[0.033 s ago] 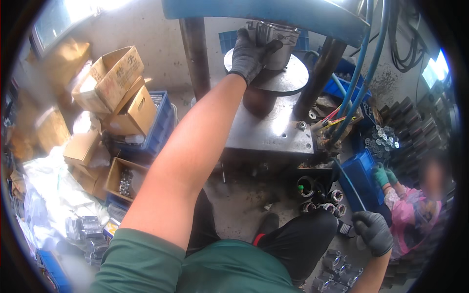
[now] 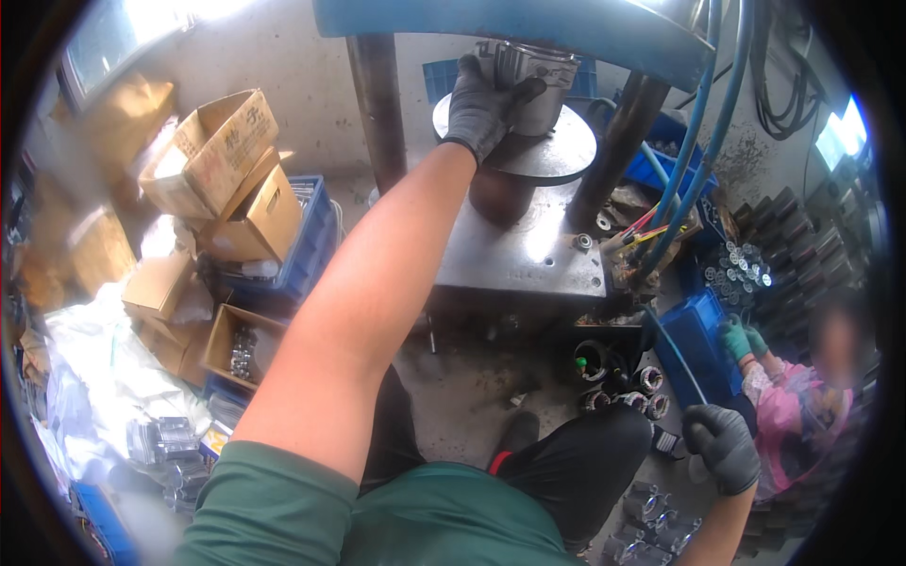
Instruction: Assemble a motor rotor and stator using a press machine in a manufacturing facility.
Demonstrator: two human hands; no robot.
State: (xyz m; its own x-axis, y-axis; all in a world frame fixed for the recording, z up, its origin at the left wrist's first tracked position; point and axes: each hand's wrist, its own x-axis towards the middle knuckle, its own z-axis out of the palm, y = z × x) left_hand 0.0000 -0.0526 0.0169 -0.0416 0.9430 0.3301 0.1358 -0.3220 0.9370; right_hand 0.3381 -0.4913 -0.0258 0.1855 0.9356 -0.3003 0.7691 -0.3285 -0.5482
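Observation:
My left hand (image 2: 481, 104), in a dark grey glove, reaches up and grips a grey metal cylindrical part (image 2: 540, 80). The part stands on the round metal plate (image 2: 562, 156) of a blue press. Below it is the press's flat steel base (image 2: 528, 255). My right hand (image 2: 725, 448), also in a dark glove, hangs low at my right side with its fingers curled, just above several grey metal parts (image 2: 651, 528) on the floor. Whether it holds anything is unclear.
Open cardboard boxes (image 2: 212, 151) and a blue crate (image 2: 307, 245) stack up at left, above white plastic bags (image 2: 104, 377). Blue hoses (image 2: 698, 141) hang beside the press. Several ring-shaped parts (image 2: 642, 382) and a blue bin (image 2: 694, 340) lie at right, where another person (image 2: 802, 406) in green gloves works.

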